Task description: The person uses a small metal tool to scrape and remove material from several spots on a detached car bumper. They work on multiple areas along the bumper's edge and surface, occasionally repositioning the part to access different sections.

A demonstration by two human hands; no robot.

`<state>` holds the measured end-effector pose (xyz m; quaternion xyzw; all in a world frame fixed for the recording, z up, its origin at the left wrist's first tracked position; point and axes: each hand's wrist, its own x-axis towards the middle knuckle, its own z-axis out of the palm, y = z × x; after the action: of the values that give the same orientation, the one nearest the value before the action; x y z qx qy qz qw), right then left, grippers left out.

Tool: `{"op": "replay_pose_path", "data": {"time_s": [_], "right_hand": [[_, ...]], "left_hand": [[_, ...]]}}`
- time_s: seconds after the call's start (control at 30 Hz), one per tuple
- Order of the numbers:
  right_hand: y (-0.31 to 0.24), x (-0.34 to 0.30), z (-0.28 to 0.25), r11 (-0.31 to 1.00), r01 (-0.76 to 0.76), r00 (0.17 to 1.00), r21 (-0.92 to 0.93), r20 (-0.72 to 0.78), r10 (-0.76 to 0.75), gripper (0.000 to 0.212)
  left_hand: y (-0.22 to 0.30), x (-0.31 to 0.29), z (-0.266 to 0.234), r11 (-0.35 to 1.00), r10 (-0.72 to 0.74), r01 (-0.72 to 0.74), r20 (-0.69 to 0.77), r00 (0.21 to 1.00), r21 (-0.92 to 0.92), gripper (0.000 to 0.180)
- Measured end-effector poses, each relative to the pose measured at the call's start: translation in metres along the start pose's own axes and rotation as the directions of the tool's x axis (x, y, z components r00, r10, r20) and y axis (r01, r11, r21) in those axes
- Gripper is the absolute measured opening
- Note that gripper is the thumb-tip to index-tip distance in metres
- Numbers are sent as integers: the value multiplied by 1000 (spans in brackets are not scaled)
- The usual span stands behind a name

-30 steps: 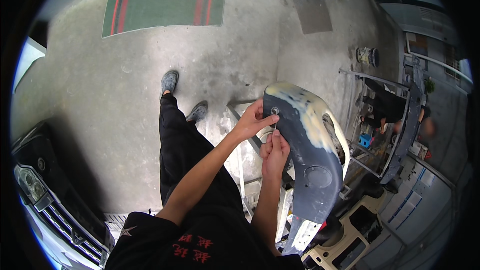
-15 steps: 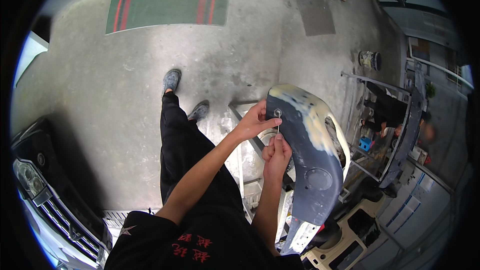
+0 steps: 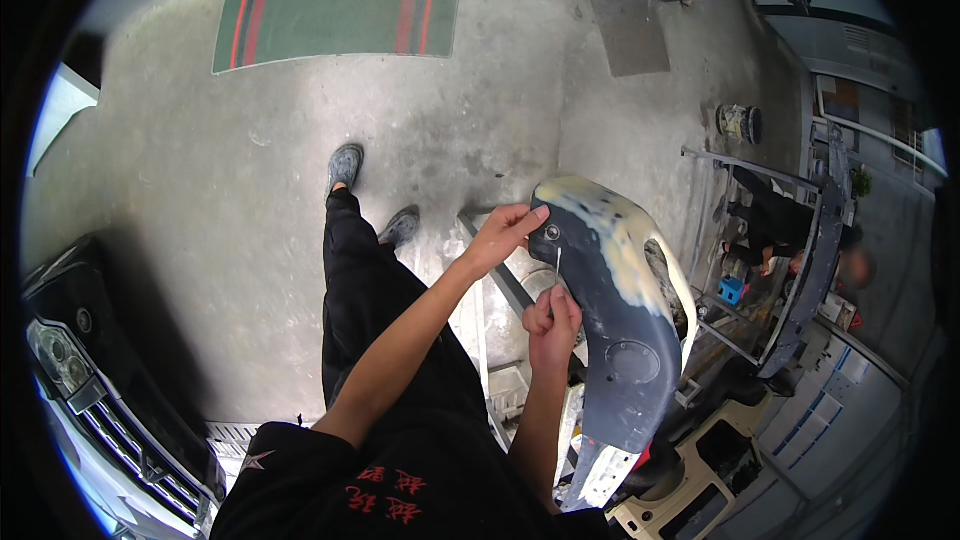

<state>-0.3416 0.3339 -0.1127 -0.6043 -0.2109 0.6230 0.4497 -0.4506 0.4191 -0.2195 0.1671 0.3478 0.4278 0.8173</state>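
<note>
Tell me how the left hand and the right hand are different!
The left hand touches the dark grey car panel near its small round fitting, while the right hand pinches a thin pale stick. The right hand's other fingers are curled in; the left hand's thumb reaches out onto the panel. The left hand is higher in the picture than the right. Both hands are bare.
</note>
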Motion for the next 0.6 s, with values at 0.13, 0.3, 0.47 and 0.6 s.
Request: {"op": "replay_pose_path", "data": {"time_s": [0.13, 0.3, 0.47, 0.6], "right_hand": [[2, 9, 9, 991, 46, 996, -123, -71, -55, 31], [4, 13, 15, 980, 50, 993, -195, -92, -69, 30], [8, 15, 26, 980, 8, 990, -201, -134, -36, 33], [12, 17, 33, 979, -11, 991, -203, -132, -16, 34]], "left_hand": [[12, -2, 8, 979, 101, -121, -126, 987, -164, 21], [34, 7, -17, 998, 50, -51, -34, 998, -43, 19], [61, 28, -43, 968, -12, -52, 253, 967, 246, 22], [67, 31, -45, 883, -11, -135, 309, 951, 449, 27]]}}
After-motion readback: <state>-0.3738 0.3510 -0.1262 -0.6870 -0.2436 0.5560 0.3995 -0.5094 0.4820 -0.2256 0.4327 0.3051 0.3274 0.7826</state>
